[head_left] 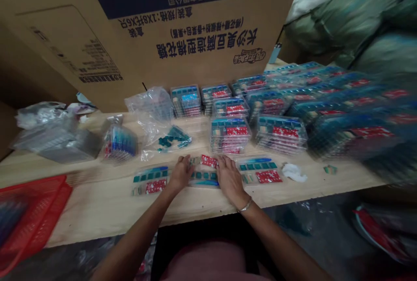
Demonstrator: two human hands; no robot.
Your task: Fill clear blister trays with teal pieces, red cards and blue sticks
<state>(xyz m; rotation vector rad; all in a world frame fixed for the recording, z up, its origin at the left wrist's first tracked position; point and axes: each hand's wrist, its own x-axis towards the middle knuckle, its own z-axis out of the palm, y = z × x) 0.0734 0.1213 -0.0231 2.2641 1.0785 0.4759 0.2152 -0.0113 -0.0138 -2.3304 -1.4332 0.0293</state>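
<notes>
My left hand [181,172] and my right hand [230,180] lie side by side on a clear plastic tray pack [204,177] holding teal squares, with a red patterned sachet [209,161] at its far edge. Whether either hand grips it, I cannot tell. A similar pack [151,180] lies to the left of my left hand, and another [259,170] lies to the right of my right hand. Each has a blue strip, teal squares and a red sachet. A metal bangle [245,205] circles my right wrist.
Stacked clear packs [230,135] rise across the wooden table [107,209], blurring towards the right. Loose plastic bags [151,111] and teal pieces [174,138] lie behind my hands. A white cloth [294,172] lies at right, a red basket [34,211] at left, and a printed cardboard box [192,33] behind.
</notes>
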